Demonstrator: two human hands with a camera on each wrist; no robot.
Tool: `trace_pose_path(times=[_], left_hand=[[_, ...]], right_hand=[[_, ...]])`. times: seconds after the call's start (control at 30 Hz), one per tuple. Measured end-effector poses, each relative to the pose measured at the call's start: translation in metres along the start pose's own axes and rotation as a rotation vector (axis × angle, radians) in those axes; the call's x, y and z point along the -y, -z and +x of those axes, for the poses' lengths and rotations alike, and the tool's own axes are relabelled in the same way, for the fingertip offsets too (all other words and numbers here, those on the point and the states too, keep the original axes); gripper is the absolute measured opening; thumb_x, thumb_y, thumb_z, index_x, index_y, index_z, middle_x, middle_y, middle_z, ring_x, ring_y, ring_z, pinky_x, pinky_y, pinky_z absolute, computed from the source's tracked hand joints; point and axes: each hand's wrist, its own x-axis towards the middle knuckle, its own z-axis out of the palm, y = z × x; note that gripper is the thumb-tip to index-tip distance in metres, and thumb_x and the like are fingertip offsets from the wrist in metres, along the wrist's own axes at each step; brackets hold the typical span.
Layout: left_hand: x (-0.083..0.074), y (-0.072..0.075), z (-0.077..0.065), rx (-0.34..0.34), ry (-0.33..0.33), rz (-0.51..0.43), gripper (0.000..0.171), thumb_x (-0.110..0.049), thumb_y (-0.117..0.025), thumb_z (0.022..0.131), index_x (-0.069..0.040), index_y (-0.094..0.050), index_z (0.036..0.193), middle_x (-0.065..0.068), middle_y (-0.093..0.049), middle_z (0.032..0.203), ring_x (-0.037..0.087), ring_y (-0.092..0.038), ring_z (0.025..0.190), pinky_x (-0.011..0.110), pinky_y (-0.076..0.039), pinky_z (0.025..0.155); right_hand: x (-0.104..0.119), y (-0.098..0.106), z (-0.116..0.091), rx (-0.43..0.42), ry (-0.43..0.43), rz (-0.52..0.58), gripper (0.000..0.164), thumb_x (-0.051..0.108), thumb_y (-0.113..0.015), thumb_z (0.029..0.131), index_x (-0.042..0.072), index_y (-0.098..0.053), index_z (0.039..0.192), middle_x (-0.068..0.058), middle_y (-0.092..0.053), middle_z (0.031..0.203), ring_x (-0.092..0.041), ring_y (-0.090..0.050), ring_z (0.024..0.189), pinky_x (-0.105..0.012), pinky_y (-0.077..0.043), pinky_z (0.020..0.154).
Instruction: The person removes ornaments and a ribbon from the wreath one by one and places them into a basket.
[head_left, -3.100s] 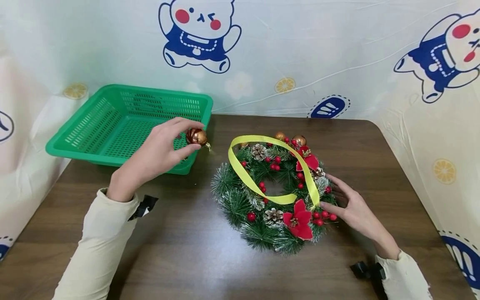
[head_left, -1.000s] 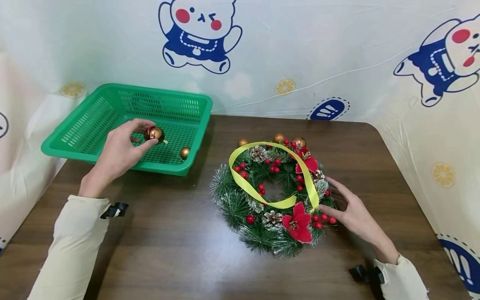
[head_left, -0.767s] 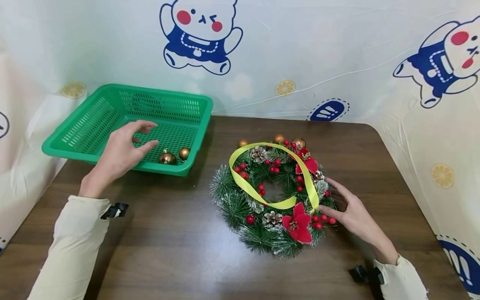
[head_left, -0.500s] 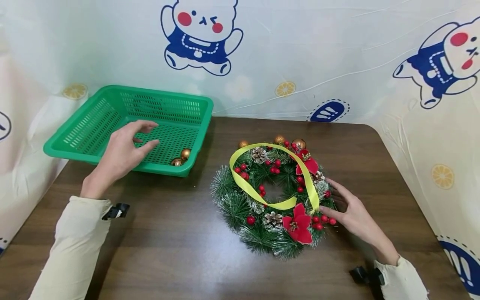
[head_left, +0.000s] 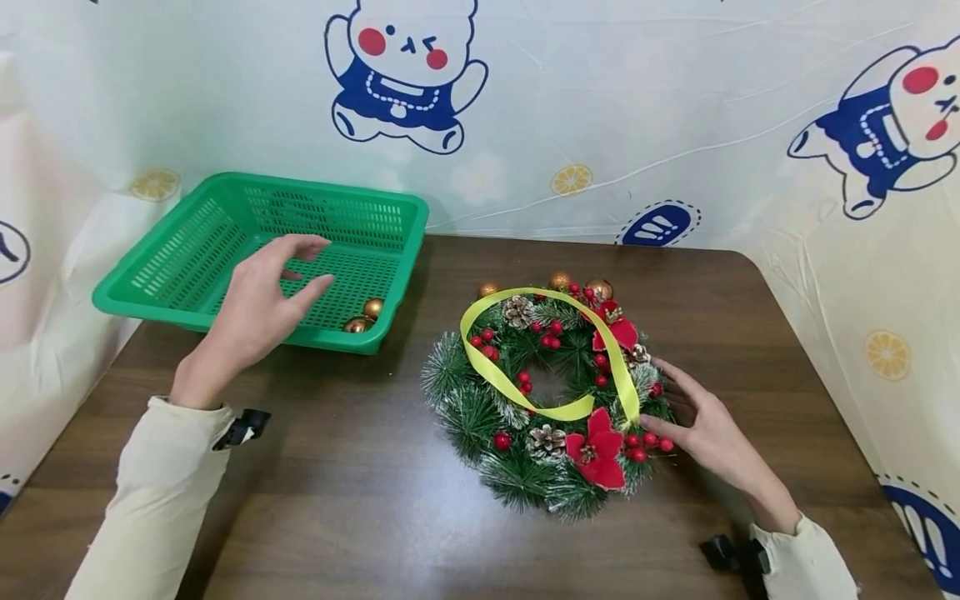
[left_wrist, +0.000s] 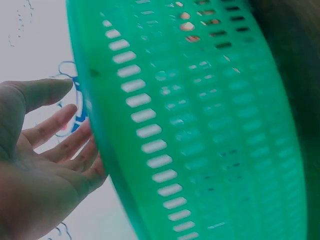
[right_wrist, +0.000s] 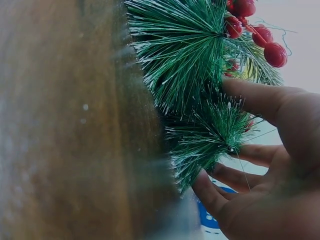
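My left hand [head_left: 258, 292] hovers over the front of the green plastic basket [head_left: 105, 292], thumb and fingers apart with nothing between them. In the left wrist view, the left hand [left_wrist: 55, 135] shows beside the basket's rim. Two Christmas baubles, a shiny bronze one [head_left: 357, 324] and a gold one [head_left: 373, 307], lie together in the basket's front right corner. My right hand [head_left: 708, 425] holds the right edge of a green Christmas wreath [head_left: 465, 417], thumb and fingers spread around its needles [right_wrist: 200, 130]. Red poinsettias [head_left: 597, 450], berries, pinecones and a yellow ribbon [head_left: 487, 367] decorate the wreath.
Several gold and bronze baubles [head_left: 560, 281] sit at the wreath's far edge. Everything stands on a dark brown wooden table [head_left: 360, 483]. Behind it hangs a pale curtain [head_left: 637, 83] printed with cartoon figures.
My left hand carried the bronze bauble left over the basket and let it go. The bauble rolled right against the gold one. The left hand has since lifted slightly rightward; the right stayed at the wreath.
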Motion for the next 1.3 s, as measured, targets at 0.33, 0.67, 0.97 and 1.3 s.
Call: trace_pose_path(times=[0.33,0.67,0.97,1.3], left_hand=[[-0.034,-0.011,0.007,0.009,-0.065,-0.05,0.04,-0.008,-0.069,0.093,-0.005,-0.059,0.132,0.012,-0.062,0.125,0.028,-0.059,0.11,0.05,-0.051,0.086],[-0.054,-0.02,0.009,0.022,-0.138,-0.058,0.038,-0.005,-0.069,0.093,-0.004,-0.06,0.13,0.012,-0.061,0.126,0.028,-0.06,0.106,0.049,-0.052,0.083],[-0.071,-0.035,0.012,0.052,-0.186,-0.093,0.036,-0.01,-0.069,0.094,-0.005,-0.06,0.129,0.012,-0.06,0.127,0.027,-0.063,0.104,0.046,-0.056,0.079],[-0.089,-0.052,0.019,0.108,-0.205,-0.118,0.037,-0.012,-0.069,0.095,-0.007,-0.059,0.13,0.009,-0.06,0.125,0.022,-0.059,0.1,0.042,-0.053,0.082]], right_hand=[[0.016,-0.002,-0.005,-0.024,0.011,-0.016,0.079,0.037,-0.069,0.094,0.02,-0.025,0.159,-0.021,-0.036,0.153,-0.044,-0.042,0.133,-0.064,-0.038,0.104],[0.027,-0.006,-0.005,-0.119,-0.03,-0.063,0.068,0.046,-0.059,0.099,0.016,-0.034,0.154,-0.02,-0.039,0.153,-0.045,-0.04,0.136,-0.071,-0.036,0.101],[0.029,-0.005,0.003,-0.086,-0.028,-0.089,0.066,0.033,-0.059,0.1,0.01,-0.031,0.155,-0.024,-0.038,0.153,-0.046,-0.037,0.138,-0.069,-0.035,0.102],[0.021,-0.003,0.004,-0.098,0.011,-0.107,0.068,0.019,-0.068,0.095,0.004,-0.035,0.153,-0.027,-0.04,0.15,-0.047,-0.039,0.136,-0.067,-0.037,0.102]])
